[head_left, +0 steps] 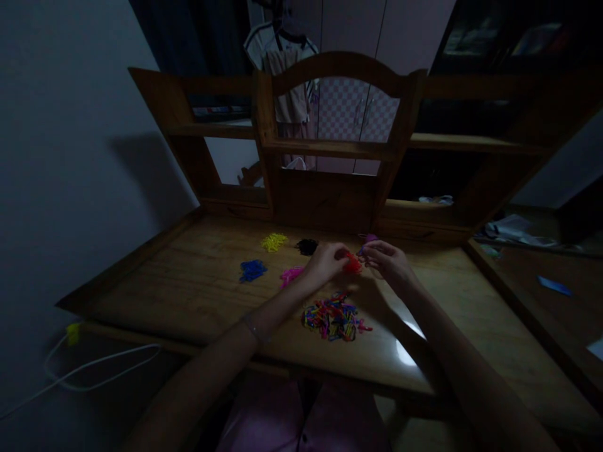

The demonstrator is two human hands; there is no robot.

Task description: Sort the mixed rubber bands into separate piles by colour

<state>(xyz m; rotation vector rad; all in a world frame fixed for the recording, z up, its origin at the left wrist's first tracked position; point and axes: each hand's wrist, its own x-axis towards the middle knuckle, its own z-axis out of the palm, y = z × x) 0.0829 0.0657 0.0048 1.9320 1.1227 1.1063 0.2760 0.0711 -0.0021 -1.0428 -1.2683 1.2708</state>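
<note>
My left hand [332, 260] is closed in a pinch at the edge of a red pile [353, 263] of small, thin pieces that look like paper clips. Whatever its fingertips hold is hidden. Just right of the red pile, my right hand [387, 262] has its fingers pinched together, with a tiny bluish bit at the tips too small to name. A purple pile [370, 238] shows partly behind that hand. Nearer my body lies a mixed-colour heap [335, 317] of the same pieces. A pink pile [291, 275] is partly covered by my left forearm.
Farther left on the wooden desk [188, 289] are a yellow pile [274, 242], a black pile [307, 247] and a blue pile [253, 270]. A wooden shelf unit [325, 198] closes off the back. A white cable [103, 359] hangs by the front left edge.
</note>
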